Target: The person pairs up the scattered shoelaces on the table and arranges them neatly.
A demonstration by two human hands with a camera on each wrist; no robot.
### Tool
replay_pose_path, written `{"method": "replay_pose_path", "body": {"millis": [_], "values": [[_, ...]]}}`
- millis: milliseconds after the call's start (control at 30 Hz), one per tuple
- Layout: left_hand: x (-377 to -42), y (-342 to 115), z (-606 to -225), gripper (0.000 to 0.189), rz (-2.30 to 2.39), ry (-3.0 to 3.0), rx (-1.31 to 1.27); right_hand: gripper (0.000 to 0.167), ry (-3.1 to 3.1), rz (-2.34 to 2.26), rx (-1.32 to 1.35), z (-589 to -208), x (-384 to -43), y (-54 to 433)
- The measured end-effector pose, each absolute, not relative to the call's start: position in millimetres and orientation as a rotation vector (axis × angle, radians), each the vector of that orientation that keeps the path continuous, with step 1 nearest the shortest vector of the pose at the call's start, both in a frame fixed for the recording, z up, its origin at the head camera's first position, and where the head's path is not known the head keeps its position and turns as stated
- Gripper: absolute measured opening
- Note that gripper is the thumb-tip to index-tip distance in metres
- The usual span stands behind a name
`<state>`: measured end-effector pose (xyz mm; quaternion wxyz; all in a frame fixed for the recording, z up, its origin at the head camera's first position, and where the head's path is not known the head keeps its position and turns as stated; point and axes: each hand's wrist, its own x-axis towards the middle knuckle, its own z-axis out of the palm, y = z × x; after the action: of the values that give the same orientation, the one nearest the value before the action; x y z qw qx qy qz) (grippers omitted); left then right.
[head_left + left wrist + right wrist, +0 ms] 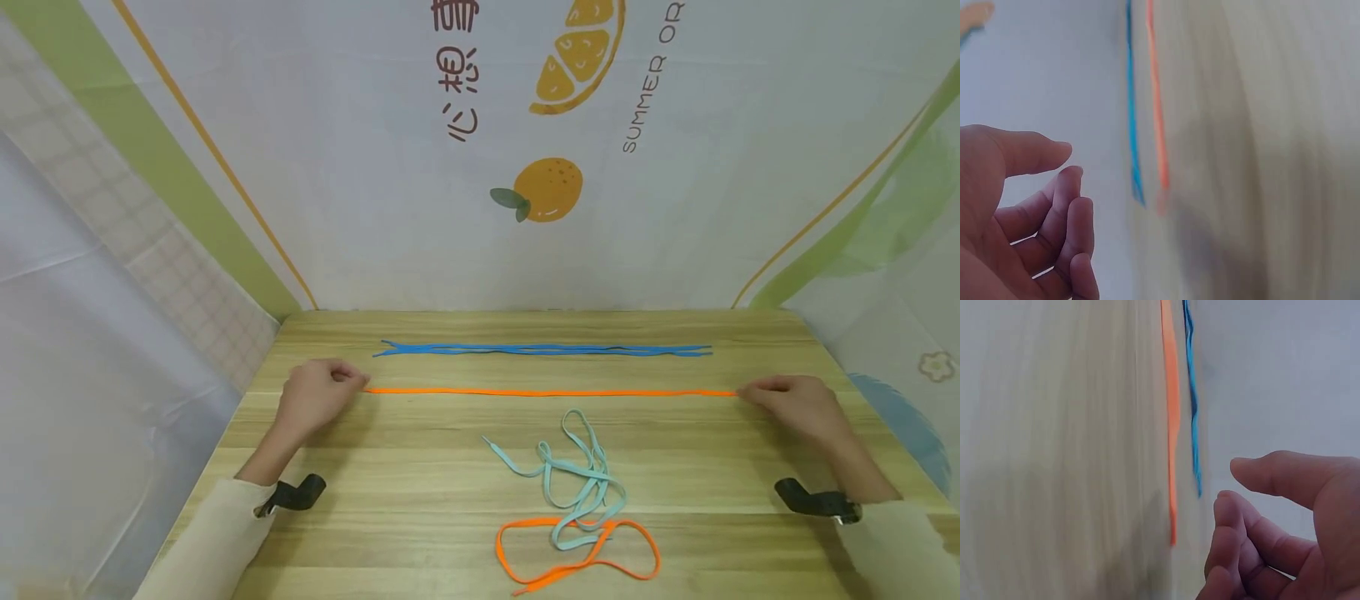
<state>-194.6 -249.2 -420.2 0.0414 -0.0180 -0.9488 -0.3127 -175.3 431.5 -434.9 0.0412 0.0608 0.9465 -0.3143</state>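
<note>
A flat orange shoelace [551, 393] lies stretched straight across the wooden table. My left hand [318, 396] hovers right by its left end, and my right hand [798, 406] is at the right end. In the left wrist view, the thumb and bent fingers stand slightly apart with nothing between them, and the orange lace's tip lies on the table beyond. The right wrist view has the same: a small gap between thumb and forefinger, the orange end loose on the wood. Behind it, blue shoelaces [540, 347] run side by side, parallel to the orange one.
Nearer the front, a pale teal shoelace [508, 467] lies in a loose tangle. It overlaps a second orange shoelace [558, 574] laid in loops by the front edge. A white printed cloth [375, 208] hangs behind the table [405, 483], with more cloth at both sides.
</note>
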Motion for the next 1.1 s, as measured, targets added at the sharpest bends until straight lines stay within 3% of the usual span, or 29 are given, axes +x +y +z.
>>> {"method": "replay_pose_path", "body": {"millis": [400,633,1100], "values": [[-160,-176,-404,0.008,-0.992,-2.879,-0.47,0.03,2.946,-0.997,-0.131,-419,-152,349],[-138,-133,-411,0.013,-0.938,-2.837,-0.81,0.008,2.967,-1.007,-0.432,-414,-133,298],[-121,-71,-420,0.01,-0.781,-2.835,-1.287,0.02,2.751,-0.932,-1.151,-432,-93,203]]}}
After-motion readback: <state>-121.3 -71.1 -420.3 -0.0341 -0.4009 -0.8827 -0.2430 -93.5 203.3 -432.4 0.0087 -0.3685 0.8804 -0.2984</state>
